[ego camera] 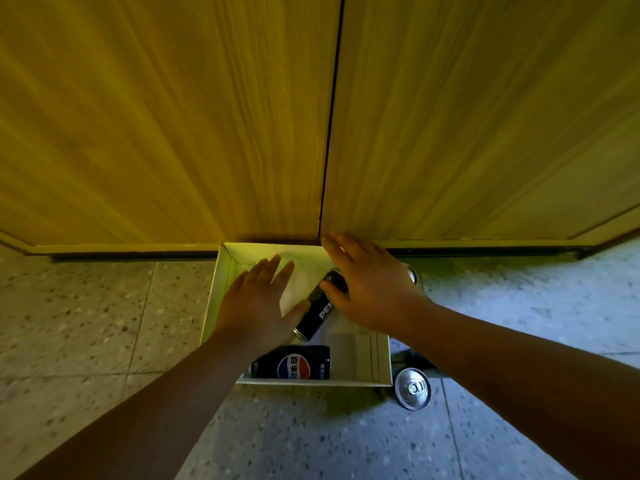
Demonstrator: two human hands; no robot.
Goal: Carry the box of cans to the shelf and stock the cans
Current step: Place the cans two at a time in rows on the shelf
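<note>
Speckled terrazzo floor [86, 323] fills the lower part of the view, meeting two tall wooden cabinet doors [173, 116] that rise above it, with a thin dark seam between them. An open white box [381, 358] sits on the floor, its far edge pushed against the base of the doors.

Both bare arms of a person reach down into the box. Left hand [254, 299] is spread flat, fingers apart, palm down over the box's pale bottom, holding nothing; its thumb lies just beside a black cola can. Right hand [367, 289] is curled over the upper end of that tilted black can [317, 311], which lies at a slant in the middle of the box with white lettering along its side.

A second black can [292, 362] lies on its side along the box's near wall, showing a red, white and blue round logo. Outside the box, by its near right corner, a third can [412, 388] stands upright on the floor, its silver top and pull tab facing up. Behind the right wrist, part of another silver can top [412, 274] shows.
</note>
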